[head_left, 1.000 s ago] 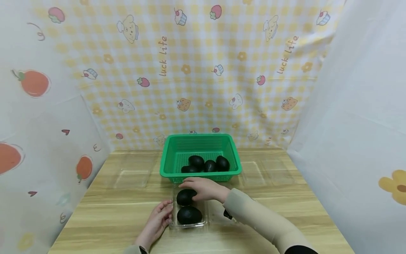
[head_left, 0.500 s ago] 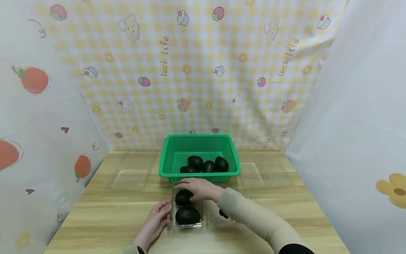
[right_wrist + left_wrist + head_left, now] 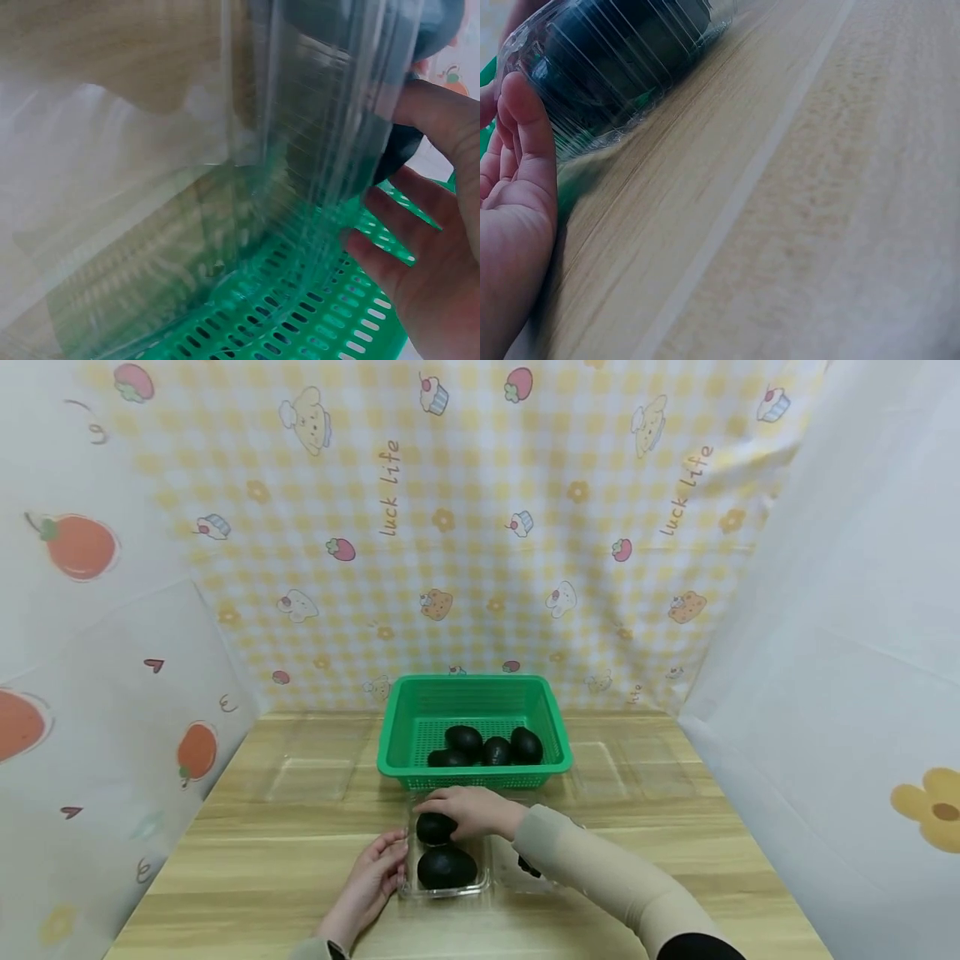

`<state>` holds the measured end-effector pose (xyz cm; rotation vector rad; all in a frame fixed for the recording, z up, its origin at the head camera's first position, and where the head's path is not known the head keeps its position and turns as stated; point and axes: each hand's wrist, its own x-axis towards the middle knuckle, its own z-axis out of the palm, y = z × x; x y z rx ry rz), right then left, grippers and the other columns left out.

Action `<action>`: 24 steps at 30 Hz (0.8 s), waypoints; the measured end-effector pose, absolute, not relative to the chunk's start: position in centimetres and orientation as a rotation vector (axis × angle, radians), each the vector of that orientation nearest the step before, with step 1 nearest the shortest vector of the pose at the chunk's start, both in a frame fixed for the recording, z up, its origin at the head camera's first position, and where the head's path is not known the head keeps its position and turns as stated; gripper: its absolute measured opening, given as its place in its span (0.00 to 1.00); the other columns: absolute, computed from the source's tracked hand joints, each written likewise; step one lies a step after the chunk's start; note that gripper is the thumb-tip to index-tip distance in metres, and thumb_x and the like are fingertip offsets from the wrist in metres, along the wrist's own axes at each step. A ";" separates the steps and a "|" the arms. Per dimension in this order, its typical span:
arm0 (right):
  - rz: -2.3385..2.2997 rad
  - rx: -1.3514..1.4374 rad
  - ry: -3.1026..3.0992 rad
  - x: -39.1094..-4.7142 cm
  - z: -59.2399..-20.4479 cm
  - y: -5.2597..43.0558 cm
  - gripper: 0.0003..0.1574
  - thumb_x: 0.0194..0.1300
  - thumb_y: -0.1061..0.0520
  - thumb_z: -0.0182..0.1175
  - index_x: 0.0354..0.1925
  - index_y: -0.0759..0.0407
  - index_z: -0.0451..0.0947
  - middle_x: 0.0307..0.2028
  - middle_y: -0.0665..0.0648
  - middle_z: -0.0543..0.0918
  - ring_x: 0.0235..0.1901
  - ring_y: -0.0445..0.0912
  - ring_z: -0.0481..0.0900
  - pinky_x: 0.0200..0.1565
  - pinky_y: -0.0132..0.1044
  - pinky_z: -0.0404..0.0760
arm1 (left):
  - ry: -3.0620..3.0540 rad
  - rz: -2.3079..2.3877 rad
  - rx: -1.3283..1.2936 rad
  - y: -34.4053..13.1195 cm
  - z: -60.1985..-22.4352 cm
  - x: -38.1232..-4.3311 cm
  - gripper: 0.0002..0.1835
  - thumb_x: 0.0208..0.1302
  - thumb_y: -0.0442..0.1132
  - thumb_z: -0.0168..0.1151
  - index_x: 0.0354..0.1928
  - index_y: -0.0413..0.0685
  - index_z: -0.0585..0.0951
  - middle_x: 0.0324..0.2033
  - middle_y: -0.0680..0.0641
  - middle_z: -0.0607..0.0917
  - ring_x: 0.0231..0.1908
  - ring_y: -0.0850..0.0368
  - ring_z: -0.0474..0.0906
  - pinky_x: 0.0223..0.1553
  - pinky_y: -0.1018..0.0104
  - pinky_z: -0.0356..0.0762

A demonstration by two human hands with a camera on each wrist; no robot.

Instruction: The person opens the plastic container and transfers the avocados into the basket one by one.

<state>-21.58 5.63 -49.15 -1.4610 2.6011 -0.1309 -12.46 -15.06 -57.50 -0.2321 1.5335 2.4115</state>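
Observation:
Two dark avocados lie in a clear plastic clamshell container (image 3: 483, 872). My right hand (image 3: 476, 812) grips the farther avocado (image 3: 432, 828) from above, its fingers over the far side and its thumb at the right. The nearer avocado (image 3: 447, 868) lies untouched by that hand. At the container's left edge, my left hand (image 3: 377, 870) holds the rim between thumb and fingers. The left wrist view shows the thumb (image 3: 526, 112) against the clear wall. In the right wrist view the clear plastic partly covers the dark fruit, with my right hand (image 3: 431, 225) beside it.
A green basket (image 3: 472, 772) with several avocados (image 3: 464, 741) stands behind the container. The opened lid (image 3: 513, 870) lies to the right, partly under my sleeve. More clear containers (image 3: 311, 777) lie at the back left and back right (image 3: 600, 768) of the wooden table.
My right hand has come slightly nearer and lower over the farther avocado, which sits a little further left than a second ago. The left hand stays at the container's edge.

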 end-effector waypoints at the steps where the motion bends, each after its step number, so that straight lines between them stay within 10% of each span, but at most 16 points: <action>1: -0.132 -1.456 2.597 -21.5 -49.2 5.6 0.44 0.56 0.56 0.71 0.68 0.40 0.66 0.63 0.46 0.71 0.60 0.40 0.70 0.53 0.33 0.74 | 1.531 2.413 -0.236 -15.1 -57.5 -12.4 0.09 0.68 0.30 0.55 0.48 0.46 0.73 0.34 0.52 0.77 0.25 0.64 0.71 0.26 0.73 0.72; 24: -0.089 -1.503 2.599 -21.9 -51.0 5.4 0.46 0.56 0.54 0.72 0.69 0.39 0.65 0.60 0.48 0.74 0.57 0.41 0.73 0.52 0.33 0.74 | 1.520 2.433 -0.232 -15.1 -57.6 -12.6 0.09 0.69 0.29 0.54 0.47 0.46 0.72 0.33 0.53 0.77 0.25 0.64 0.70 0.25 0.74 0.72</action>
